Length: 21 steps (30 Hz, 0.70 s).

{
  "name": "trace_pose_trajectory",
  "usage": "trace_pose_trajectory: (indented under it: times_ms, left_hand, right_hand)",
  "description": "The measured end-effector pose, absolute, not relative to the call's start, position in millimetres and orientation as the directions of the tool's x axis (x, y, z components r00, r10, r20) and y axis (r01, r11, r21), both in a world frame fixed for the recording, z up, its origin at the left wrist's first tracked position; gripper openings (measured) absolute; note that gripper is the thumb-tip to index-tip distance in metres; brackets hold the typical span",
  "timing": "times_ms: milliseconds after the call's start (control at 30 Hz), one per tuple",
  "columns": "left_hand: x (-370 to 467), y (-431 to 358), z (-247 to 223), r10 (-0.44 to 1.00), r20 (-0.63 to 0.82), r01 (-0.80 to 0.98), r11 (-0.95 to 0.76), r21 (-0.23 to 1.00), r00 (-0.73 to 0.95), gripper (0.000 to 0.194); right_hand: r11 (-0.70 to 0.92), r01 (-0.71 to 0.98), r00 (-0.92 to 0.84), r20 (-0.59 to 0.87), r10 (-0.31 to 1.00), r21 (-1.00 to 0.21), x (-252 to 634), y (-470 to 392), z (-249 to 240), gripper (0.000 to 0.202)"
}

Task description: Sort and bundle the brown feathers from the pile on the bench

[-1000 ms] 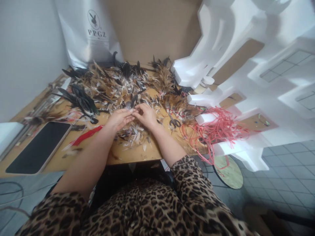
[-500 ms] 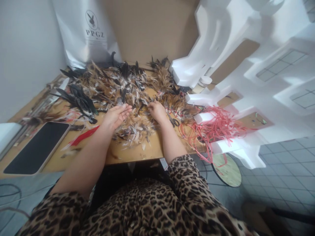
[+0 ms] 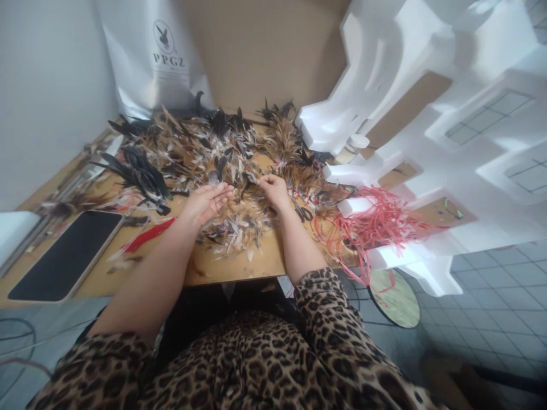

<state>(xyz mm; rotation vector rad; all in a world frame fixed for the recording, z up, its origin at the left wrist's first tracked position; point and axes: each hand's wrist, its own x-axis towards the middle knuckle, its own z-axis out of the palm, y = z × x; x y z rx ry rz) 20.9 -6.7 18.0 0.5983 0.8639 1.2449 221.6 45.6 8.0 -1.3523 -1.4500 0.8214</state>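
the left hand (image 3: 207,204) is loosely open, the right hand (image 3: 274,191) seemingly pinches a feather (image 3: 257,180), and a "ppgz" bag (image 3: 158,74) stands beyond.

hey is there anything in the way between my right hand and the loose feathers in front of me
Nothing visible: your right hand is right beside the loose feathers. The scissors lie by your right forearm, on its other side.

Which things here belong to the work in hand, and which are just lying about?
At work:
- left hand, palm turned up, and right hand, fingertips together; whether either grips anything is unclear
- loose feathers beneath and between them

Apparently just lying about:
- phone
- silver bag
- white-lidded jar
- scissors, perhaps a tool for it
- red strings, use unclear
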Motion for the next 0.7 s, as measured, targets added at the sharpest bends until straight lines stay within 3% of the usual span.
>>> trace_pose_trajectory:
  times_ms: [100, 200, 433, 700]
  left_hand:
    - [22, -7, 15, 0.966, -0.218, -0.538, 0.259, 0.802, 0.139, 0.006]
    - [23, -9, 13, 0.955, -0.212, -0.505, 0.291, 0.813, 0.21, 0.005]
    - [24, -10, 11, 0.946, -0.208, -0.483, 0.308, 0.82, 0.25, 0.009]
    - [25, -11, 14, 0.949, -0.248, -0.451, 0.311, 0.837, 0.193, 0.007]
  right_hand:
    - [-0.015, -0.132, -0.014, -0.013, 1.0, -0.991, 212, 36, 16, 0.029]
    - [-0.139, -0.317, -0.168, -0.088, 0.982, -0.938, 200, 24, 25, 0.036]
    - [-0.229, -0.384, -0.312, -0.108, 0.944, -0.894, 178, 13, 20, 0.032]
    - [-0.158, -0.395, -0.223, -0.072, 0.972, -0.905, 170, 12, 15, 0.03]
